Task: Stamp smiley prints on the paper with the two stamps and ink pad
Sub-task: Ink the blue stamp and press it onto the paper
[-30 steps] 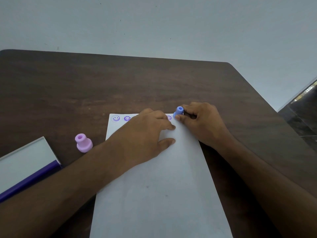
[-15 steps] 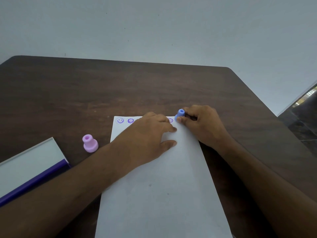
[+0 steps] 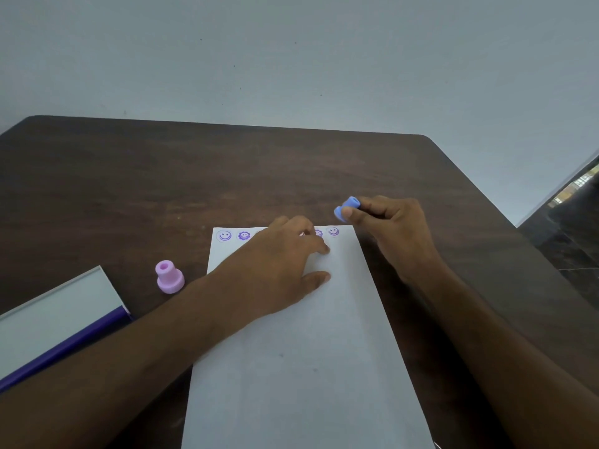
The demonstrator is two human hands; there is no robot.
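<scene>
A white sheet of paper (image 3: 301, 367) lies lengthwise on the dark wooden table (image 3: 129, 189). Along its top edge runs a row of purple smiley prints (image 3: 224, 236), some hidden under my left hand (image 3: 278, 270), which rests flat on the sheet with fingers spread. My right hand (image 3: 392, 231) holds the blue stamp (image 3: 346, 209) tilted in the air just beyond the paper's top right corner, above a fresh smiley print (image 3: 333, 231). The pink stamp (image 3: 169, 277) stands upright on the table left of the paper. The ink pad (image 3: 55, 322), a grey case with a purple edge, sits at the left.
The table's far edge meets a plain pale wall (image 3: 291, 59). At the right, past the table's rounded corner, a dark floor (image 3: 570, 228) shows.
My right hand has lifted the blue stamp off the paper and tipped it, uncovering a new smiley at the row's right end. My left hand stays pressed on the sheet.
</scene>
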